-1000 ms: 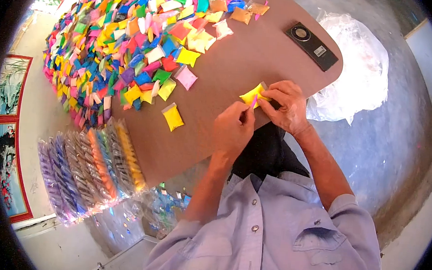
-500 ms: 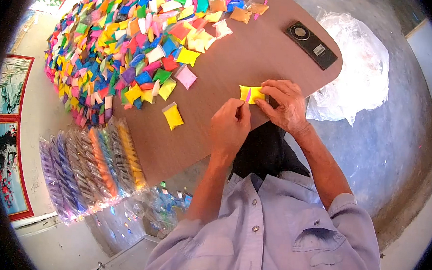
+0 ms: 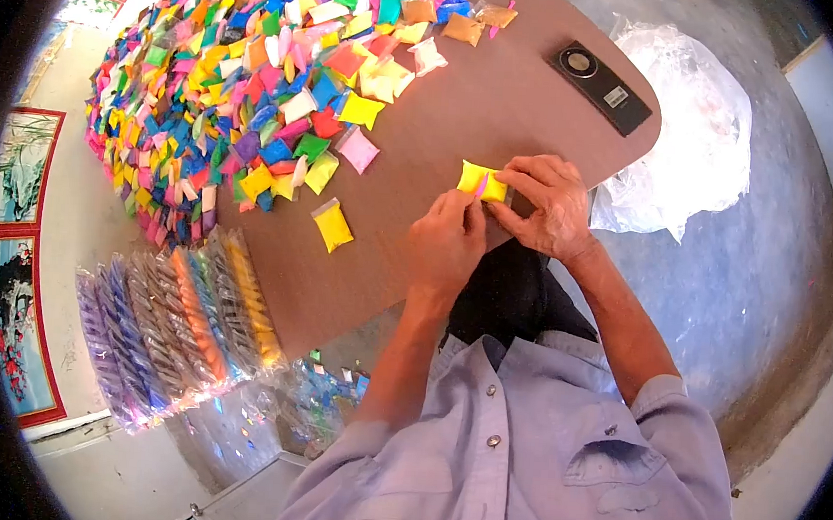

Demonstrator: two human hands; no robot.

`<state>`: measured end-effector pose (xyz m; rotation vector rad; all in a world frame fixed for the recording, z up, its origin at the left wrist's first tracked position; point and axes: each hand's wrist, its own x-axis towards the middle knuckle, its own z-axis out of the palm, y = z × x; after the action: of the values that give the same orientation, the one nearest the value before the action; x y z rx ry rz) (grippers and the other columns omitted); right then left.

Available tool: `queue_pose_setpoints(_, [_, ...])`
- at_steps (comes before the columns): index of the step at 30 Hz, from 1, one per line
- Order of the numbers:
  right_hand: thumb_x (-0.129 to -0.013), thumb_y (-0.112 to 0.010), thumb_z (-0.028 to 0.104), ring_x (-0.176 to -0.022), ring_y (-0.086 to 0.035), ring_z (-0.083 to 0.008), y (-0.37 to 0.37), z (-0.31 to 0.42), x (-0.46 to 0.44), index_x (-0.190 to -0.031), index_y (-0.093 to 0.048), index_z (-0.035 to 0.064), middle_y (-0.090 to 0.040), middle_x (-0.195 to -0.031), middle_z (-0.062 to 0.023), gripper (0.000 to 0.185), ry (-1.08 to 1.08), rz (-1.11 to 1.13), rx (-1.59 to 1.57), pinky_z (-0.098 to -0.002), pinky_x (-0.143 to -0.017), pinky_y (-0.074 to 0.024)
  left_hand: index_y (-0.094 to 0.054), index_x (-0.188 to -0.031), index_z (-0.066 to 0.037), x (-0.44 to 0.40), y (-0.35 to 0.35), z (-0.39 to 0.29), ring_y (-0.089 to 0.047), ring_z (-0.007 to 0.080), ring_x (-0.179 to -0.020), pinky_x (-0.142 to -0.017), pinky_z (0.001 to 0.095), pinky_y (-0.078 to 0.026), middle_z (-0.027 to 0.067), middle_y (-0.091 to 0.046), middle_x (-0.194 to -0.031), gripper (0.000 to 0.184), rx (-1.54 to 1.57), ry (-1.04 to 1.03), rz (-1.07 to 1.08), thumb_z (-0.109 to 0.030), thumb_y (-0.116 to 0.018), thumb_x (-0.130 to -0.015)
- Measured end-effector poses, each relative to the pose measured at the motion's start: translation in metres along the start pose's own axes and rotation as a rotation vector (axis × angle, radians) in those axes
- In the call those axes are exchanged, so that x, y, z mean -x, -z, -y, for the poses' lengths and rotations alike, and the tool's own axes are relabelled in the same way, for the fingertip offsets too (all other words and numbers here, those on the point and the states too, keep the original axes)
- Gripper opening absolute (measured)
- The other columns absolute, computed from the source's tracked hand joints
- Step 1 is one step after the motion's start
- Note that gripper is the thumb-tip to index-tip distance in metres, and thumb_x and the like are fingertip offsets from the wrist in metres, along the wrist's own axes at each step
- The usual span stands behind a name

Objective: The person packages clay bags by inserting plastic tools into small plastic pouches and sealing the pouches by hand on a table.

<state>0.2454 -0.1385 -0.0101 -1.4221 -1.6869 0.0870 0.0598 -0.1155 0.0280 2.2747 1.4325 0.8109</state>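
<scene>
Above the table's near edge, a small yellow packet (image 3: 472, 175) is between my two hands. A thin pink strip (image 3: 481, 187) lies slanted across its face. My right hand (image 3: 550, 206) grips the packet's right end, thumb below and fingers on top. My left hand (image 3: 448, 235) is closed, its fingertips pinched at the packet's lower left edge, close to the strip's lower end. Whether those fingertips also touch the strip is hidden. Left of my hands, another yellow packet (image 3: 333, 224) lies alone on the brown table (image 3: 417, 98).
A large heap of coloured packets (image 3: 246, 88) covers the table's far left. Near the right corner lies a black scale (image 3: 601, 87). Long clear bags of coloured pieces (image 3: 179, 322) hang at the left edge. White plastic sheeting (image 3: 682, 124) sits beyond the table on the right.
The yellow packet has turned slightly, and the pink strip leans further right. My left fingertips have shifted a little to the right. My right hand stays nearly in place.
</scene>
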Motion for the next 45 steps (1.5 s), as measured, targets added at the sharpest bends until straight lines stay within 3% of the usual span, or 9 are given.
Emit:
queue_pose_setpoints(5, [-0.076, -0.087, 0.029, -0.104, -0.069, -0.0277, 0.0, 0.001, -0.001, -0.105, -0.077, 0.0133, -0.073, -0.11, -0.0047, 0.034, -0.005, 0.001, -0.008, -0.0428, -0.088, -0.0521, -0.067, -0.09, -0.002, -0.002, 0.007, 0.034, -0.07, 0.0326, -0.071, -0.064, 0.0404, -0.053, 0.0166, -0.068, -0.081, 0.011, -0.045, 0.015, -0.104, -0.01, -0.071, -0.096])
queue_pose_setpoints(15, [-0.075, -0.088, 0.03, -0.105, -0.069, -0.0272, 0.0, -0.002, -0.001, -0.105, -0.077, 0.0122, -0.073, -0.11, -0.0049, 0.036, 0.017, -0.014, -0.004, -0.0428, -0.088, -0.0529, -0.067, -0.093, -0.002, 0.006, -0.01, 0.012, -0.071, 0.0326, -0.074, -0.066, 0.0398, -0.054, 0.0167, -0.069, -0.085, 0.008, 0.025, -0.036, -0.043, -0.009, -0.072, -0.095])
queue_pose_setpoints(17, [-0.076, -0.088, 0.03, -0.104, -0.069, -0.0269, 0.001, 0.001, -0.001, -0.105, -0.077, 0.0124, -0.073, -0.11, -0.0051, 0.035, -0.009, 0.01, -0.008, -0.0423, -0.088, -0.0532, -0.066, -0.092, -0.006, 0.006, -0.004, 0.028, -0.07, 0.0384, -0.074, -0.064, 0.0456, -0.055, 0.0151, -0.069, -0.084, 0.009, -0.001, -0.024, -0.104, -0.013, -0.069, -0.097])
queue_pose_setpoints(21, [-0.076, -0.088, 0.03, -0.104, -0.07, -0.027, -0.001, 0.0, -0.002, -0.104, -0.078, 0.0122, -0.074, -0.11, -0.0049, 0.035, 0.012, -0.017, -0.025, -0.0418, -0.087, -0.0533, -0.066, -0.091, -0.006, 0.004, 0.01, 0.027, -0.07, 0.0383, -0.074, -0.064, 0.0455, -0.055, 0.015, -0.069, -0.084, 0.009, -0.019, 0.023, -0.138, -0.013, -0.07, -0.097])
queue_pose_setpoints(26, [-0.077, -0.088, 0.029, -0.103, -0.07, -0.0269, -0.002, 0.002, -0.002, -0.104, -0.078, 0.0115, -0.074, -0.11, -0.0042, 0.034, 0.016, -0.005, 0.02, -0.0416, -0.088, -0.0531, -0.067, -0.092, -0.002, 0.0, 0.012, -0.015, -0.07, 0.0367, -0.074, -0.066, 0.0417, -0.055, 0.0175, -0.069, -0.085, 0.009, -0.026, 0.003, 0.009, -0.01, -0.072, -0.094])
queue_pose_setpoints(32, [-0.077, -0.088, 0.028, -0.105, -0.069, -0.0266, 0.004, 0.003, -0.003, -0.106, -0.078, 0.0125, -0.073, -0.112, -0.0041, 0.035, 0.016, 0.007, -0.006, -0.0418, -0.089, -0.0525, -0.067, -0.089, -0.003, -0.017, 0.008, 0.021, -0.07, 0.0378, -0.074, -0.066, 0.0433, -0.055, 0.0182, -0.069, -0.082, 0.009, -0.029, -0.034, -0.051, -0.009, -0.072, -0.092])
queue_pose_setpoints(39, [-0.077, -0.088, 0.029, -0.106, -0.069, -0.0267, 0.001, 0.002, -0.001, -0.109, -0.078, 0.0127, -0.073, -0.112, -0.0039, 0.036, 0.006, 0.031, -0.006, -0.0421, -0.089, -0.0523, -0.068, -0.089, -0.003, -0.025, 0.016, -0.005, -0.07, 0.0376, -0.072, -0.065, 0.0442, -0.054, 0.0183, -0.069, -0.08, 0.011, -0.028, -0.036, -0.007, -0.011, -0.073, -0.092])
queue_pose_setpoints(42, [-0.078, -0.087, 0.027, -0.105, -0.069, -0.0273, 0.003, 0.001, -0.002, -0.11, -0.077, 0.0127, -0.072, -0.111, -0.004, 0.037, 0.019, 0.036, 0.005, -0.0424, -0.089, -0.0523, -0.066, -0.085, -0.007, -0.03, 0.004, 0.011, -0.069, 0.0413, -0.076, -0.066, 0.0499, -0.054, 0.0183, -0.07, -0.081, 0.012, 0.003, -0.088, -0.013, -0.014, -0.071, -0.092])
queue_pose_setpoints(45, [-0.079, -0.086, 0.024, -0.106, -0.068, -0.0282, 0.005, -0.001, -0.002, -0.111, -0.077, 0.0124, -0.072, -0.113, -0.0047, 0.036, 0.032, 0.046, -0.016, -0.0428, -0.09, -0.0524, -0.067, -0.085, -0.006, -0.033, 0.018, 0.032, -0.07, 0.042, -0.077, -0.067, 0.0489, -0.055, 0.0187, -0.071, -0.084, 0.012, -0.062, 0.018, -0.008, -0.014, -0.07, -0.093])
